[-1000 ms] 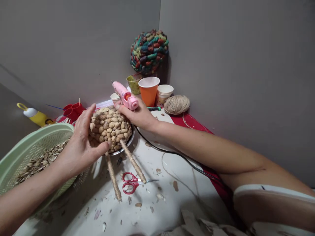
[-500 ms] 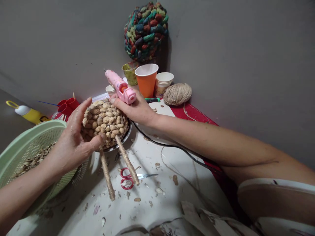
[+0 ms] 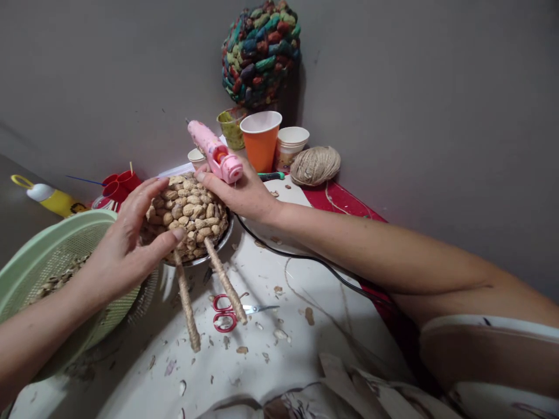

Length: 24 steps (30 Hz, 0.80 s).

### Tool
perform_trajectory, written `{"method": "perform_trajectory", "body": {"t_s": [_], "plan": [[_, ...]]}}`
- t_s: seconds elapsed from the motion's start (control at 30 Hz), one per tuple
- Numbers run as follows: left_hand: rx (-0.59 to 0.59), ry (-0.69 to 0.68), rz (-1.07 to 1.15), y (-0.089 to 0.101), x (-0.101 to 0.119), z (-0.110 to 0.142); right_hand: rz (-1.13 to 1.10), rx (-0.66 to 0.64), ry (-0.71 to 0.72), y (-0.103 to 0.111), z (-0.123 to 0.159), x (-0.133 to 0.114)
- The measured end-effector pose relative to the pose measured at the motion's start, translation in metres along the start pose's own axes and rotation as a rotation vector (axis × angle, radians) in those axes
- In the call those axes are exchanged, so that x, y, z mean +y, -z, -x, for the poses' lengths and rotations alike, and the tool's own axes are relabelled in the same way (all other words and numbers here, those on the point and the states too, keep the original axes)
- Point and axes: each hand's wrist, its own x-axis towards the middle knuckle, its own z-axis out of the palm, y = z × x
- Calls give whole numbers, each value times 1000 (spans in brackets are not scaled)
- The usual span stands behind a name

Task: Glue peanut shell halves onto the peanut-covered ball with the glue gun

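Observation:
A rounded form covered in peanut shells (image 3: 190,212) rests in a shallow metal dish (image 3: 227,237). My left hand (image 3: 131,233) is cupped on its left side, fingers over the top and thumb against the front. My right hand (image 3: 251,195) is wrapped round a pink hot glue gun (image 3: 216,154), its nozzle pointing up and to the left. The right fingertips are near the top of the peanut form. Two twine-wrapped sticks (image 3: 187,302) jut from the form toward me. Below it lie red-handled scissors (image 3: 225,314), partly under one stick.
A green colander (image 3: 26,256) with shells stands left. Behind are red cups (image 3: 117,187), an orange paper cup (image 3: 261,142), white cups (image 3: 292,139), a twine ball (image 3: 317,166) and a colourful painted ball (image 3: 262,52). A black cord (image 3: 279,251) and shell scraps lie on the white table (image 3: 144,378).
My left fingers have shifted slightly over the peanut form, and its thumb has moved a little up. My right hand keeps the glue gun almost still.

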Motion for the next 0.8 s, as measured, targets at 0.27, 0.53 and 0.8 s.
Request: {"method": "perform_trajectory", "body": {"t_s": [0.27, 0.53, 0.8], "plan": [[45, -3, -26, -1, 5, -3, -7, 14, -2, 1, 0, -3], [31, 29, -27, 4, 6, -1, -18, 4, -43, 1, 2, -6], [60, -23, -76, -1, 6, -1, 4, 2, -82, 1, 3, -7]]}}
